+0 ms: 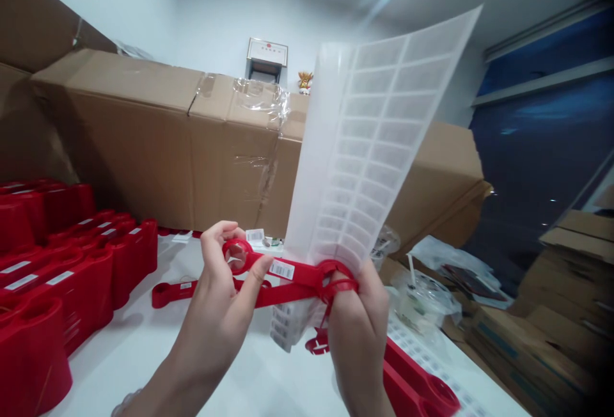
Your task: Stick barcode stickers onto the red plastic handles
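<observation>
A red plastic link-shaped part (pixel 304 272) with ring-shaped ends is held up between my two hands. My left hand (pixel 223 289) grips its left ring, thumb beside a white barcode label (pixel 281 269) on the flat side. My right hand (pixel 357 318) is closed around the right end and also pinches a large translucent sheet of labels (pixel 374 123), which stands up and curls to the right. More of that sheet, with small printed labels, hangs below the part. A red strip dangles by my right hand. My right fingertips are partly hidden.
Stacked red parts (pixel 91 283) with white labels fill the left side. A similar part (pixel 165 295) lies behind my left wrist, others (pixel 422 382) at lower right. Cardboard boxes (pixel 144 142) wall the back. A bagged drink cup (pixel 417 302) stands at right.
</observation>
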Tool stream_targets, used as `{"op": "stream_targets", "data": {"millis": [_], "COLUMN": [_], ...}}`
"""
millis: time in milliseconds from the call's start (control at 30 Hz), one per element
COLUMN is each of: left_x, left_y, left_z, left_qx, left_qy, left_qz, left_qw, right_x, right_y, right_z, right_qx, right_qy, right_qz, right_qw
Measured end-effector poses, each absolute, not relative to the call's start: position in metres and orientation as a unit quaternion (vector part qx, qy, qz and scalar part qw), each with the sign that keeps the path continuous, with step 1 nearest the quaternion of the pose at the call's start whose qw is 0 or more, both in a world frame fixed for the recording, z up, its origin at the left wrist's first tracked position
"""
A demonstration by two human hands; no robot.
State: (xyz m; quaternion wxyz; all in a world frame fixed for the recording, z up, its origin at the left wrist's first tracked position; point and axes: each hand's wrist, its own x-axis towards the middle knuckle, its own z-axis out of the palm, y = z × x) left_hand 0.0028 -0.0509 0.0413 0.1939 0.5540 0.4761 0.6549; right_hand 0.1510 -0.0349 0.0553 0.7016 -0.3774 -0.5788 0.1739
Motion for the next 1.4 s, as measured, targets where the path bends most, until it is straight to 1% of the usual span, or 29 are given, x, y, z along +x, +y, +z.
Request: {"op": "stream_targets", "data": {"millis": [100,267,367,500,633,733,867,1067,1267,1400], "left_x": [0.002,0.004,0.003,-0.007,-0.017,-0.021,-0.028,-0.04,-0.037,-0.03], "left_y": [-0.05,-0.048,-0.047,-0.048,-0.045,-0.04,-0.039,-0.044,-0.053,-0.055], "left_z": [0.039,0.036,0.037,0.043,0.048,0.051,0.059,0.067,0.068,0.068], "left_qx": [0.568,0.554,0.561,0.573,0.606,0.605,0.584,0.544,0.538,0.526], "left_qy": [0.443,0.482,0.464,0.413,0.372,0.337,0.356,0.358,0.343,0.353], "left_qz": [0.664,0.654,0.657,0.641,0.559,0.527,0.532,0.551,0.554,0.579], "left_qw": [0.201,0.18,0.196,0.3,0.426,0.492,0.499,0.522,0.534,0.514], "right_x": [0.15,0.148,0.15,0.158,0.166,0.169,0.17,0.17,0.167,0.165], "right_y": [-0.034,-0.034,-0.031,-0.024,-0.017,-0.014,-0.013,-0.015,-0.019,-0.02], "right_z": [0.059,0.059,0.061,0.064,0.063,0.061,0.062,0.065,0.065,0.065], "right_qx": [-0.38,-0.376,-0.369,-0.345,-0.342,-0.364,-0.362,-0.354,-0.368,-0.361], "right_qy": [-0.571,-0.566,-0.565,-0.564,-0.552,-0.537,-0.554,-0.58,-0.567,-0.579], "right_qz": [0.199,0.202,0.202,0.206,0.172,0.195,0.253,0.293,0.27,0.228], "right_qw": [0.7,0.705,0.71,0.721,0.741,0.736,0.706,0.673,0.686,0.694]}}
